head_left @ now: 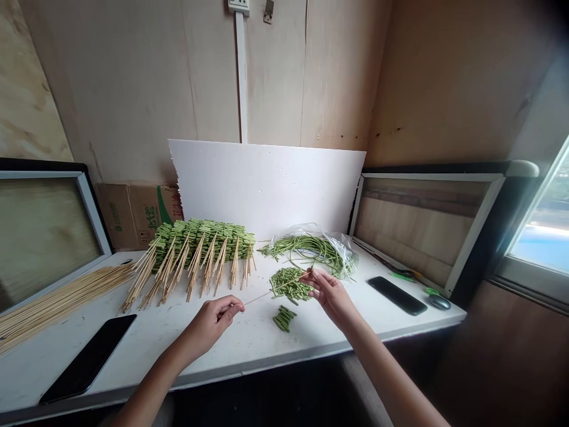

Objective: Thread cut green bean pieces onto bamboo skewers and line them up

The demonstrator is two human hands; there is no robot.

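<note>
At the left of the worktop, spare sticks lie loose. The left hand has its grip closed on one end of a thin stick, held above the worktop. It appears light, stiff and snappable; best held near its ends. Cut beans look light, firm. The right hand pinches the far end; any bean there is indistinct.

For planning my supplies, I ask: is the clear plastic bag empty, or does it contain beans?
Not empty: long green beans lie in the clear plastic bag, some sticking out at its left. How full, I cannot tell.
</note>
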